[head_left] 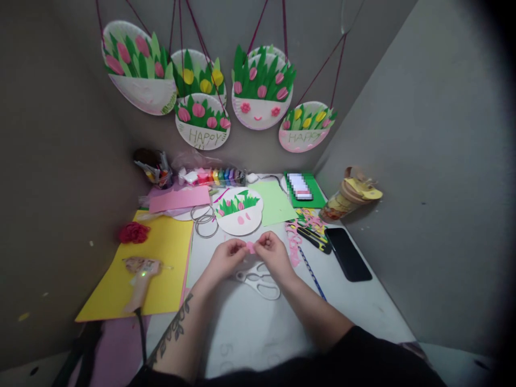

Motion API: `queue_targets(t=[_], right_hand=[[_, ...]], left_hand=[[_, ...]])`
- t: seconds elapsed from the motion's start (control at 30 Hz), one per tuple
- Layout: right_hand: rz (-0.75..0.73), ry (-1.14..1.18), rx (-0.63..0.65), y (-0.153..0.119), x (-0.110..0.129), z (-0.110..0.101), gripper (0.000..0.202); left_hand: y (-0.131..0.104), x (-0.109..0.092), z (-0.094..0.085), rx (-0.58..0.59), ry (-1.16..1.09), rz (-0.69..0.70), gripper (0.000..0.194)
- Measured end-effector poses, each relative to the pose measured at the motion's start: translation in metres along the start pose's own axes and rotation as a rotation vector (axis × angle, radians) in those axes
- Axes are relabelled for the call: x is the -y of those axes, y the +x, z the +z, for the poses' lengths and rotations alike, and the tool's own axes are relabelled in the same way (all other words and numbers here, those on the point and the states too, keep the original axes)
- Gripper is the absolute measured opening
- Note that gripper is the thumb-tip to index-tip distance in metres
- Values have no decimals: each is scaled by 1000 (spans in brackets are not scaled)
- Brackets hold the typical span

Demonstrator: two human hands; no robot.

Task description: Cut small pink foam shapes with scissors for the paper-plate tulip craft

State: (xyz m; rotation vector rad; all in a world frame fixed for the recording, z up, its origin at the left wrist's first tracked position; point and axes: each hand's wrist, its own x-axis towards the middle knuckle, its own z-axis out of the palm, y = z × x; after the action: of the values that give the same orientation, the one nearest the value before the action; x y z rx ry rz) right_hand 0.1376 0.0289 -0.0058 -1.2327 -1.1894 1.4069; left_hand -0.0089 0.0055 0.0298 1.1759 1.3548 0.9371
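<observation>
Between my two hands is a small piece of pink paper [250, 248]. My left hand [229, 257] pinches its left side, and my right hand [273, 252] pinches the right side. Just beyond them lies a white paper plate craft [238, 223] with green paper leaves, pink tulips and loose pink petal shapes on its lower half. White-handled scissors [268, 290] rest on the table under and in front of my hands, partly hidden by my right hand.
At left, a hot glue gun [142, 277] with a lit green light lies on yellow paper [173, 269], near a red pompom [134, 232]. To the right are paper scraps [293, 242], a box cutter [313, 239], a pencil [312, 274], a phone [349, 255] and a cup [342, 200].
</observation>
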Motion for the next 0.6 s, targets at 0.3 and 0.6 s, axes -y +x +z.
queue_targets(t=[0.3,0.6], right_hand=[[-74,-1130,-446,10,14,-158,38],[324,-1455,-449,4,-14,-233,51]], left_hand=[[11,15,-6,-152,37,-58,23],[10,12,-2,-167,170,-28,24]])
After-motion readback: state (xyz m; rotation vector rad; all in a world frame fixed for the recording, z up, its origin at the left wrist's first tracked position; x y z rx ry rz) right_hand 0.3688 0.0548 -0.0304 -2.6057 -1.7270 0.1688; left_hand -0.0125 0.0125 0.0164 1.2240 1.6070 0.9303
